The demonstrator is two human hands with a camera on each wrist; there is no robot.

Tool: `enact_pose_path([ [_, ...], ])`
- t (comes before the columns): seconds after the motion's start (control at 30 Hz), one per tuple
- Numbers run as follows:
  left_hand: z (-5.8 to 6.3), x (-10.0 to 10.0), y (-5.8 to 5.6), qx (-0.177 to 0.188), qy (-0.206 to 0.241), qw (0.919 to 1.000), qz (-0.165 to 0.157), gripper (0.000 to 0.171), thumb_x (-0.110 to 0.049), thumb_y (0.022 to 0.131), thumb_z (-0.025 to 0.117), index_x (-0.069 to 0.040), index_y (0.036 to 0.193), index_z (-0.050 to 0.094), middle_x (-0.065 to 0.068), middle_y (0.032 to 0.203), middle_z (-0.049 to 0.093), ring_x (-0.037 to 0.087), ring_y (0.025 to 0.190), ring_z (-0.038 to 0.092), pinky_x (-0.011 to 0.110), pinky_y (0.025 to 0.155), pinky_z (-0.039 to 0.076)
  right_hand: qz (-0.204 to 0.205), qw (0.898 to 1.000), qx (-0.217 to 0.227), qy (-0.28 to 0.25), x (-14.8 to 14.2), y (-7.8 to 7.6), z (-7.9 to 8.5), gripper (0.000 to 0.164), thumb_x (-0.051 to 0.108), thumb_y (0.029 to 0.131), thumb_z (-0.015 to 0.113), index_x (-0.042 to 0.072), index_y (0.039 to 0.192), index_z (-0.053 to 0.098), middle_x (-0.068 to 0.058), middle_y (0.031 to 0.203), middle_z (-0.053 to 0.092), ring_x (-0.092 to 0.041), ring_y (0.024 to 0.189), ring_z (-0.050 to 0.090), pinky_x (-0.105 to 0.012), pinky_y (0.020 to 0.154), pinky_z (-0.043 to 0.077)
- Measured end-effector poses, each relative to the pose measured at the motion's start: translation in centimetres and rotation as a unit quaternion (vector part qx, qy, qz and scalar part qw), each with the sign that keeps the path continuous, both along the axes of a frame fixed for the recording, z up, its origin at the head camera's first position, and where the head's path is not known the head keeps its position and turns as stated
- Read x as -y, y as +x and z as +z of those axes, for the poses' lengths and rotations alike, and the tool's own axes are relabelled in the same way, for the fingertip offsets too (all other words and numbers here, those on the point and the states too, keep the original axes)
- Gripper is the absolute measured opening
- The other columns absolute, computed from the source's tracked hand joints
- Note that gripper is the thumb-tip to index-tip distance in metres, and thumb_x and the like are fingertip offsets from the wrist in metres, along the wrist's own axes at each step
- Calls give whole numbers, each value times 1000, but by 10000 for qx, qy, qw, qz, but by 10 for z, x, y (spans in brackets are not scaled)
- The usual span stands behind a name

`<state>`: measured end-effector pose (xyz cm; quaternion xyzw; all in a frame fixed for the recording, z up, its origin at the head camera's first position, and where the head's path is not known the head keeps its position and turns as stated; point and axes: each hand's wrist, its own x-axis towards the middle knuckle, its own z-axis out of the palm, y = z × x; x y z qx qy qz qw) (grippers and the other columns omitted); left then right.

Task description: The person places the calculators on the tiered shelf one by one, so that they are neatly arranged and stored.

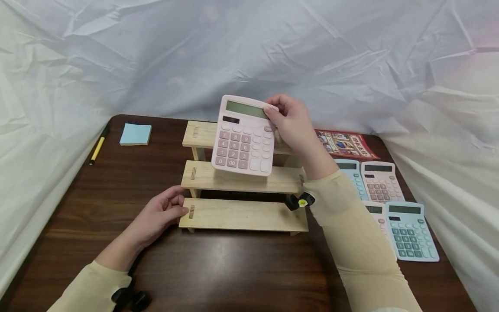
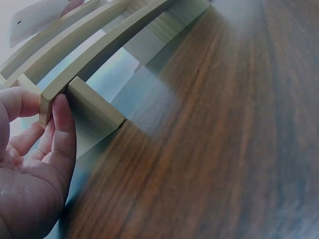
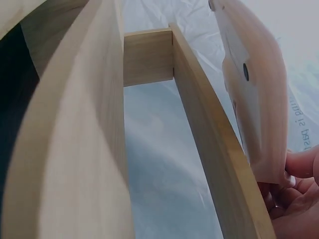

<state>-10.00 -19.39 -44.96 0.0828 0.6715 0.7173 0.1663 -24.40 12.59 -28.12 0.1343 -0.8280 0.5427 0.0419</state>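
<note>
My right hand (image 1: 290, 117) pinches a pink calculator (image 1: 245, 135) by its upper right corner, thumb on the front. The calculator is raised above the top and middle boards of a three-step wooden shelf (image 1: 245, 215), its keys facing me. In the right wrist view the back of the calculator (image 3: 259, 94) shows beside the boards, with fingertips at its lower end. My left hand (image 1: 160, 215) pinches the left end of the lowest board. The left wrist view shows thumb and fingers on either side of that board's end (image 2: 46, 107).
To the right lie pink and blue calculators (image 1: 407, 232), partly hidden by my right sleeve. Behind them is a red printed sheet (image 1: 347, 145). Light blue sticky notes (image 1: 135, 134) and a yellow and black pen (image 1: 98, 148) lie at the left. White sheeting surrounds the dark table (image 1: 218, 273).
</note>
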Motion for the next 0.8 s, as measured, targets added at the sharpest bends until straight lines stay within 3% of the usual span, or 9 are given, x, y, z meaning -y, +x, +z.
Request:
enact_pose_path([
  [0.17, 0, -3, 0, -26, -15, 10000, -37, 46, 0, 93, 59, -1, 135, 39, 13, 92, 49, 11, 68, 51, 26, 57, 48, -5, 9997, -3, 247, 6, -8, -1, 14, 18, 97, 61, 7, 105, 65, -8, 87, 64, -18, 76, 57, -26, 67, 45],
  [0.47, 0, -5, -2, 129, -153, 9996, -206, 50, -6, 96, 59, -4, 139, 34, 15, 93, 50, 15, 73, 55, 30, 61, 50, 16, 9981, 39, 608, 10, -14, -8, 15, 21, 98, 60, 10, 106, 65, -7, 90, 64, -17, 80, 55, -28, 71, 44],
  [0.63, -1, -6, -2, 206, -69, 9995, -234, 52, -7, 96, 59, -4, 140, 32, 17, 96, 49, 18, 80, 58, 31, 66, 53, -162, 9954, -18, 946, 15, -20, -10, 18, 24, 97, 61, 12, 109, 66, -1, 95, 65, -12, 86, 56, -26, 81, 42],
  [0.8, -1, -8, -3, 223, -17, 9994, -265, 52, -7, 96, 59, -5, 141, 32, 17, 97, 49, 19, 83, 59, 32, 68, 54, -358, 9944, 49, 996, 21, -20, -10, 18, 24, 98, 60, 13, 110, 65, -1, 95, 63, -13, 85, 54, -25, 79, 42],
])
